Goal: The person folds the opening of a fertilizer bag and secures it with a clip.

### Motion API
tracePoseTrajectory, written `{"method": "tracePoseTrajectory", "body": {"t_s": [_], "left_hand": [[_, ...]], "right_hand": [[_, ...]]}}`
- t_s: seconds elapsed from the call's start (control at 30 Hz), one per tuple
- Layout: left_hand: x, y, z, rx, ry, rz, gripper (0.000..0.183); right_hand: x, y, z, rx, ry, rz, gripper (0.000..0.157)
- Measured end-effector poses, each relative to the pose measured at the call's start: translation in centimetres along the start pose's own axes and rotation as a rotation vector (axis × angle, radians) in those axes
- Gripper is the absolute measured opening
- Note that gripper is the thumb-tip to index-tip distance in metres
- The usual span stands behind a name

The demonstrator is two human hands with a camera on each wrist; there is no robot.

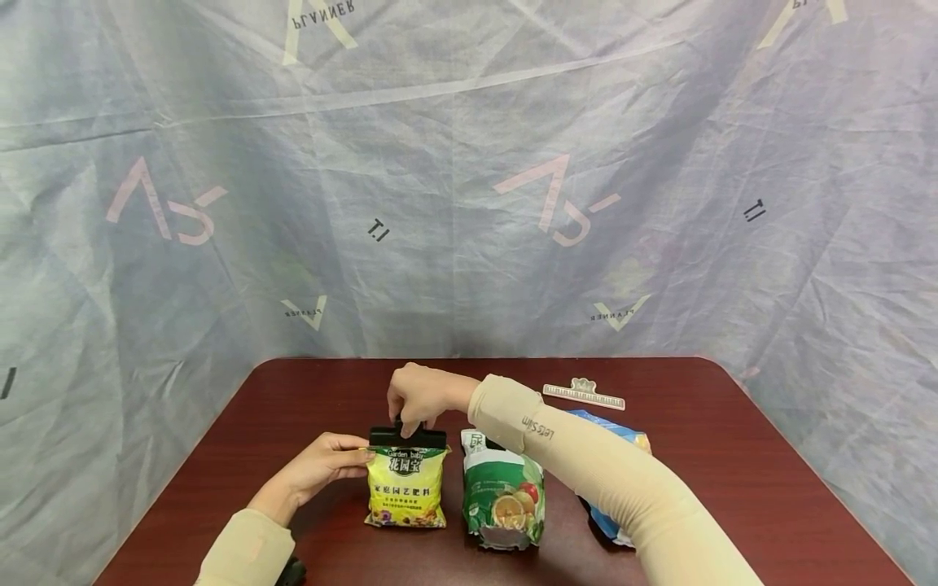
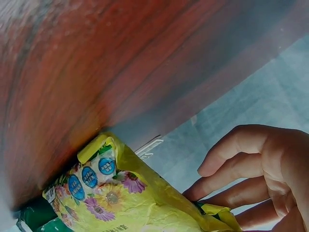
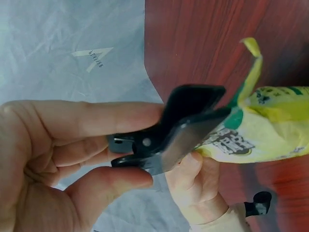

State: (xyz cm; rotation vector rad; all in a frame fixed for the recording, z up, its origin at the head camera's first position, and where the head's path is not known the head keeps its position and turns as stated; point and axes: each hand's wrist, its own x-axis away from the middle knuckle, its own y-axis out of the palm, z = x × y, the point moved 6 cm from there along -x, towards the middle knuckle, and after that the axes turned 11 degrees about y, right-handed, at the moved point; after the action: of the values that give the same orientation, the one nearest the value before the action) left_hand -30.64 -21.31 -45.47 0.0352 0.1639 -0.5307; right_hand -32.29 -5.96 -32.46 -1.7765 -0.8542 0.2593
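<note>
A yellow bag of garden fertilizer stands upright on the table, its printed front facing me. My left hand pinches its upper left corner, thumb in front. My right hand holds a wide black bag clip from above, at the bag's top edge. In the right wrist view, thumb and fingers squeeze the clip's handles. There the clip's jaws stand apart at the folded top of the bag; how far they reach over it is hard to tell. Flowers show on the bag in the left wrist view.
A green bag with fruit pictures stands just right of the yellow one. Further right lies a blue bag, partly behind my right sleeve. A white ruler-marked clip lies at the back right. A black object sits by my left sleeve.
</note>
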Motion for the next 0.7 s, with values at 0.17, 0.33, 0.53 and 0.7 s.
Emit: {"method": "tracePoseTrajectory", "body": {"t_s": [0.17,0.33,0.53,0.7], "left_hand": [[0.0,0.1,0.2,0.006,-0.006,0.01,0.018],[0.1,0.1,0.1,0.003,-0.006,0.005,0.02],[0.1,0.4,0.0,0.018,0.026,-0.045,0.019],[0.0,0.8,0.0,0.049,0.067,-0.078,0.021]], "right_hand": [[0.0,0.3,-0.2,0.027,0.001,-0.004,0.012],[-0.1,0.6,-0.3,0.035,0.008,0.001,0.01],[-0.2,0.9,0.1,0.025,0.045,-0.014,0.01],[-0.3,0.9,0.8,-0.005,0.071,-0.03,0.012]]}}
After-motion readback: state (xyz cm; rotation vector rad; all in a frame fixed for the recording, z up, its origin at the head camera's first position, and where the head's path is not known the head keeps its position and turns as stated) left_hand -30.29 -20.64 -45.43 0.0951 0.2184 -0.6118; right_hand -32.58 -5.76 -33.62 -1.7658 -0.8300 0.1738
